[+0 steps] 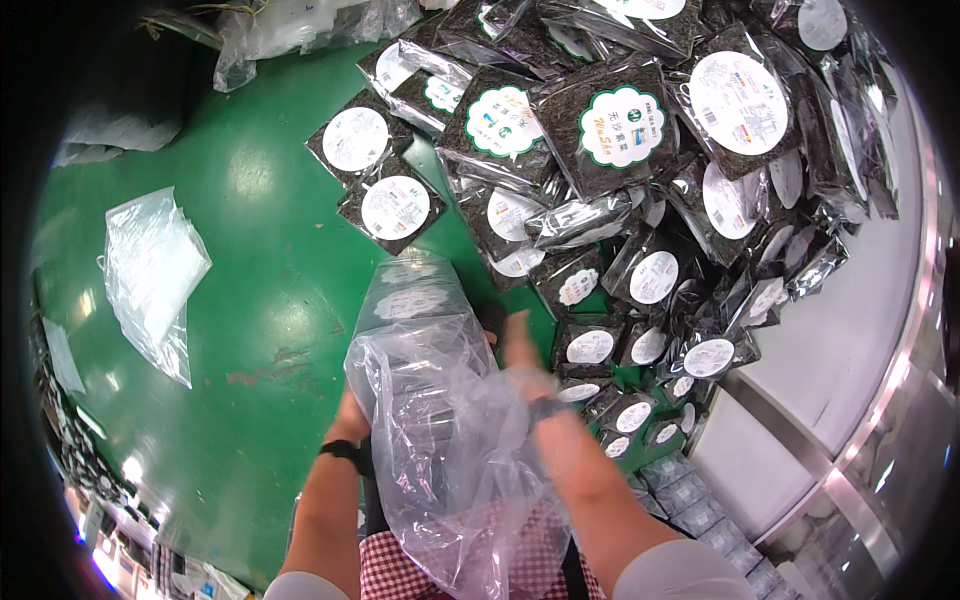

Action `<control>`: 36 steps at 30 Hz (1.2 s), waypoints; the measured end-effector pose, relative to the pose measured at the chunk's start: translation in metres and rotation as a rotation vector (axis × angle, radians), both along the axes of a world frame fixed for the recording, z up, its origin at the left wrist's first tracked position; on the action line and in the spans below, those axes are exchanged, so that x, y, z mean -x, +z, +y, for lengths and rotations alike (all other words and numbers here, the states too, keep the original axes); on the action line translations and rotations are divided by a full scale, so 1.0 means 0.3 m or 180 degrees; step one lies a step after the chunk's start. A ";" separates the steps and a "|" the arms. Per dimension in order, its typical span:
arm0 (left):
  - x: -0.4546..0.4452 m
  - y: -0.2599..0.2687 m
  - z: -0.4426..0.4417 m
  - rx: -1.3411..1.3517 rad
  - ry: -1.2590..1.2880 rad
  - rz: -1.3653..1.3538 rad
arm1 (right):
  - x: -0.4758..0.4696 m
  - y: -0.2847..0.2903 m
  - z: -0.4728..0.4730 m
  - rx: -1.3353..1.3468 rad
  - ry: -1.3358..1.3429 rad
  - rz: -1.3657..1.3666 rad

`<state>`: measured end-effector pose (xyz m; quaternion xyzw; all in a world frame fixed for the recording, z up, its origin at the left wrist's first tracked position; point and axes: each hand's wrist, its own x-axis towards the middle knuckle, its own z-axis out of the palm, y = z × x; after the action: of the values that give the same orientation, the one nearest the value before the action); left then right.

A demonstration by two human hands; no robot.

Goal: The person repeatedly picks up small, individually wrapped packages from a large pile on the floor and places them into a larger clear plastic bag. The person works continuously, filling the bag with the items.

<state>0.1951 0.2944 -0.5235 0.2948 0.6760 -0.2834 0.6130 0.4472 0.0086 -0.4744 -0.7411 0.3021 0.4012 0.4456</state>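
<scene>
Before me stands a large clear plastic bag (450,420). Inside its far end is a stack of dark packets with white labels (411,300), probably dried seaweed sheets. My left hand (354,414) is at the bag's left side, its fingers hidden by the plastic. My right hand (527,360), blurred, is by the bag's right side; whether it grips the film cannot be told. Beyond and to the right lies a big heap of square seaweed packets (619,135) in clear wrap with white labels. Two labelled packets (395,208) lie just past the bag's far end.
A folded clear plastic bag (154,262) lies on the green floor (262,300) to the left. More plastic film (300,30) is at the top left. A pale panel with metal edging (757,442) bounds the heap on the right. Grey wrapped packs (694,502) sit at the lower right.
</scene>
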 end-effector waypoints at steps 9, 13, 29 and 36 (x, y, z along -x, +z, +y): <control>0.088 0.319 -0.026 -0.1007 -0.0068 -0.0809 | -0.529 0.082 0.075 0.0808 0.1274 -0.3351; -0.246 0.876 -0.194 -0.2334 -0.1034 -0.2000 | -1.065 0.170 -0.080 0.1650 0.1360 -0.3473; -0.504 1.102 -0.101 -0.2580 -0.6610 -0.2020 | -0.528 0.806 -0.003 -0.1292 0.1870 -0.2337; -0.380 0.955 -0.012 -0.2090 -0.8270 -0.0367 | 0.052 0.685 -0.127 -0.0380 0.4402 -0.2761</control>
<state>0.3092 0.2910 -0.2368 0.8627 -0.0823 -0.4693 -0.1697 0.4316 -0.0295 -0.2688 -0.8243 -0.4444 0.2783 0.2134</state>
